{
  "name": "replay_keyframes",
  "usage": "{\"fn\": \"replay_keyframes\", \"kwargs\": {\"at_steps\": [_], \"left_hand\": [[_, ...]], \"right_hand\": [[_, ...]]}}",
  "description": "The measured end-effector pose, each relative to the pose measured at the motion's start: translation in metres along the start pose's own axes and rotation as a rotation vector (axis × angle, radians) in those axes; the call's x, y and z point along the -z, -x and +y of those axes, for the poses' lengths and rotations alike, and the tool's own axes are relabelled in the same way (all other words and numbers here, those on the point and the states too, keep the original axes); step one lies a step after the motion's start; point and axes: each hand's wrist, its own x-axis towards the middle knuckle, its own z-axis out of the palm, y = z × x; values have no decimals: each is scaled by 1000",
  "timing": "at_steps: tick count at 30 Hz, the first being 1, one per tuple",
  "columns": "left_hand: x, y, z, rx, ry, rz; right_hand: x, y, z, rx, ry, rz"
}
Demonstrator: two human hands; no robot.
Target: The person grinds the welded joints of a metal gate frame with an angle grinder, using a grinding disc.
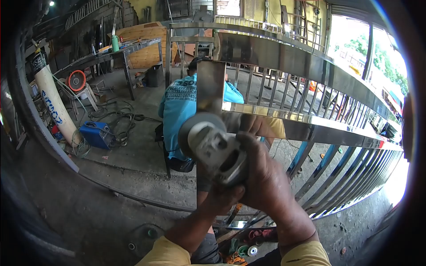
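Observation:
Both of my hands are closed around an angle grinder [217, 153], slightly blurred, with its round disc [186, 135] towards the upper left. My right hand [262, 177] wraps the body from the right side. From below, my left hand [222, 197] grips it, its fingers partly hidden behind the tool. The disc overlaps the lower part of a shiny metal post [211, 84] in this view. To the right of the post runs a polished horizontal rail [306, 132] of a metal railing, right behind my right hand.
Beyond the post a person in a blue shirt [179, 104] sits facing away. A gas cylinder [57, 102], a blue machine [96, 134] with cables and an orange fan [76, 80] stand at left. Slanted balusters [328, 177] fill the right; grinding discs [253, 251] lie near my feet.

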Motion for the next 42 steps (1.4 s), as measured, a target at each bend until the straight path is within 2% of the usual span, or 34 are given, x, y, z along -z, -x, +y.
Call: {"fn": "replay_keyframes", "kwargs": {"at_steps": [2,5,9,11,17,21,22,25,28,31,33,36,40,42], "left_hand": [[-4,7,-3,-43,44,16],[-5,12,-4,-16,56,44],[4,-5,0,111,2,42],[3,-9,2,96,8,29],[9,18,-12,55,-76,29],[4,2,-6,105,-73,26],[2,-5,-1,107,-76,14],[-1,-15,0,63,-68,-20],[7,11,-12,99,-15,0],[9,20,-15,84,15,-2],[13,14,-14,121,11,-9],[3,-15,4,57,-137,-72],[1,-6,-5,47,-22,-48],[7,9,-14,132,55,1]], "right_hand": [[-8,16,4,-56,68,-119],[-9,19,5,-47,23,-116],[3,-2,-3,-78,-43,2],[6,-6,-4,-56,-28,48],[-11,24,9,-47,-45,-82],[-1,9,2,-139,-45,-30],[1,4,2,-67,-25,57],[5,3,2,-71,-24,75],[-4,21,6,-132,9,-49],[-10,26,6,-93,30,-56],[-7,21,5,-77,26,-2],[3,8,2,-50,-21,104],[-1,18,7,-81,-12,51],[-6,28,8,-100,26,-21]]}}
